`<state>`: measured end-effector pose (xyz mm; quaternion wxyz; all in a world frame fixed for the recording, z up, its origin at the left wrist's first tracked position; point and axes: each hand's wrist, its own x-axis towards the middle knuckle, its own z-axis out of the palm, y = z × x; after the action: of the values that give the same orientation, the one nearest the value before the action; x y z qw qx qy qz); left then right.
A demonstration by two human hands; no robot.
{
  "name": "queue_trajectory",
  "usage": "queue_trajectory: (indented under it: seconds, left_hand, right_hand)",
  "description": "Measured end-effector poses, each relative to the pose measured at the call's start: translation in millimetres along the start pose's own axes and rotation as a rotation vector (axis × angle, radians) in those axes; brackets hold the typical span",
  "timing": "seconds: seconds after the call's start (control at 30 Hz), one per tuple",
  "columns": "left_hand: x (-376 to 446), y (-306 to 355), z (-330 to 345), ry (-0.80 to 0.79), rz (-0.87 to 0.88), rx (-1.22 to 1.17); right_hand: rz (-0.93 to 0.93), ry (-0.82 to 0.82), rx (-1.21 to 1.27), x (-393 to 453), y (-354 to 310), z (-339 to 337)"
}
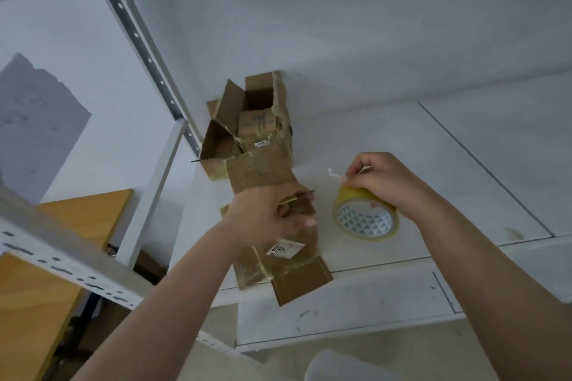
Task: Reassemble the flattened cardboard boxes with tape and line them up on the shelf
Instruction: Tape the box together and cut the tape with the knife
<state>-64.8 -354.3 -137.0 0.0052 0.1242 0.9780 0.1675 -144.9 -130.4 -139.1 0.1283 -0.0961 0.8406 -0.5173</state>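
Left hand point(266, 216) grips the folded flaps of a flattened box point(278, 244), fingers curled round the cardboard. That box lies on the white shelf point(433, 164), its near flap overhanging the shelf's front edge. Behind it an open box point(244, 124) stands at the shelf's back left corner, against the upright post point(148, 62). Right hand point(380, 182) holds the tape roll point(365, 216) and pinches its loose end, just right of the flattened box. Bare shelf extends rightward.
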Motion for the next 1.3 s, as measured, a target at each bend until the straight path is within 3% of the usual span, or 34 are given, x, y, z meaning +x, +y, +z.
queue_trajectory:
  seconds: [0.1,0.17,0.4,0.47,0.6,0.67,0.83,1.13,1.3]
  left_hand:
    - [-3,0,17,0.221,-0.049,0.079]
    - [-7,-4,21,0.26,-0.064,0.035]
    - [-9,-31,-2,0.119,0.006,0.049]
    - [-13,-36,-7,0.167,-0.03,-0.102]
    - [-18,-14,-8,0.472,-0.264,-0.661]
    - [-15,2,-10,0.467,-0.304,-0.743]
    - [-7,26,-16,0.336,-0.298,-0.607]
    - [-27,0,-34,0.452,-0.345,-0.599]
    - [-58,-25,-37,0.547,-0.411,-0.535]
  right_hand:
    - [-0.032,-0.013,-0.012,0,-7,4]
    - [-0.042,-0.016,-0.026,-2,-11,2]
    - [-0.088,-0.07,-0.028,-11,-24,-2]
    - [-0.102,-0.085,-0.044,-15,-26,1]
    - [-0.111,-0.106,-0.078,-18,-31,9]
    - [-0.118,-0.107,-0.101,-18,-35,13]
    - [-0.162,-0.163,-0.13,-19,-49,21]
    - [-0.181,-0.401,0.102,-15,-69,21]
    - [-0.169,-0.323,0.024,-5,-62,15]
